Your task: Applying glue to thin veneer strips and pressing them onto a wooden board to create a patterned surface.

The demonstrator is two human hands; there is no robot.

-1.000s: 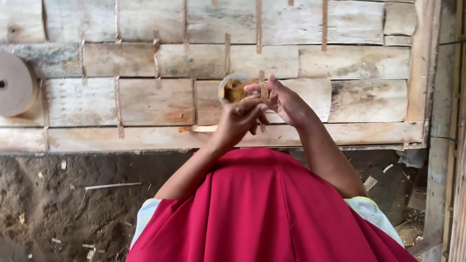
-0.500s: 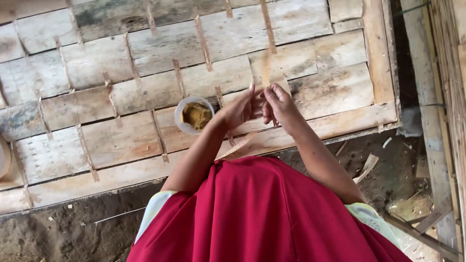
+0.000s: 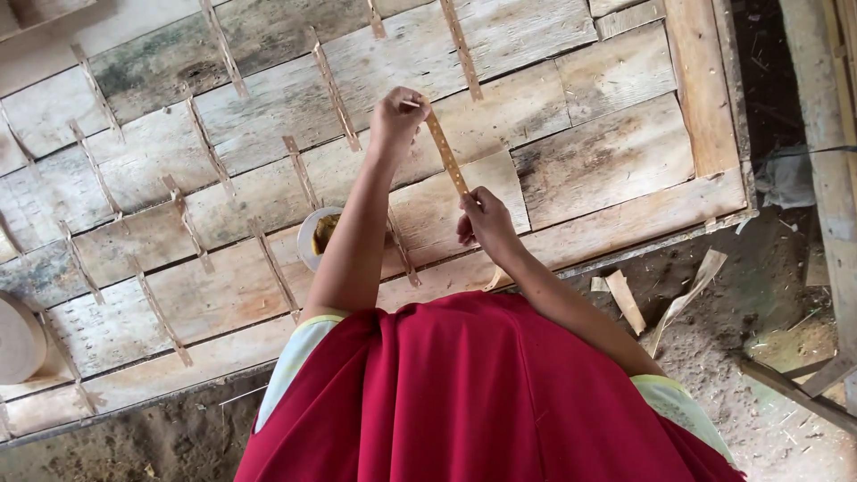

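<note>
A thin tan strip point(image 3: 445, 153), dotted with small holes, is held stretched between two bare hands above a panel of pale wooden boards point(image 3: 589, 161). The far end of the strip is pinched by the left hand point(image 3: 398, 116), whose grip is closed on it between thumb and fingers, the arm being reached well out over the boards. The near end is pinched by the right hand point(image 3: 486, 223), also clenched on the strip, closer to the body. The strip runs slanted, and it cannot be told whether it touches the wood beneath.

Many similar strips point(image 3: 328, 87) are seen laid across the seams of the boards, spaced apart in rows over the whole panel. A small round bowl point(image 3: 312, 239) with a brownish-yellow content is set on the boards, partly hidden behind the left forearm. A pale roll point(image 3: 18, 339) is seen at the left edge. A red garment point(image 3: 464, 402) fills the lower middle of the view. Loose strip scraps point(image 3: 683, 295) lie on the dirt ground point(image 3: 768, 295) to the right of the panel.
</note>
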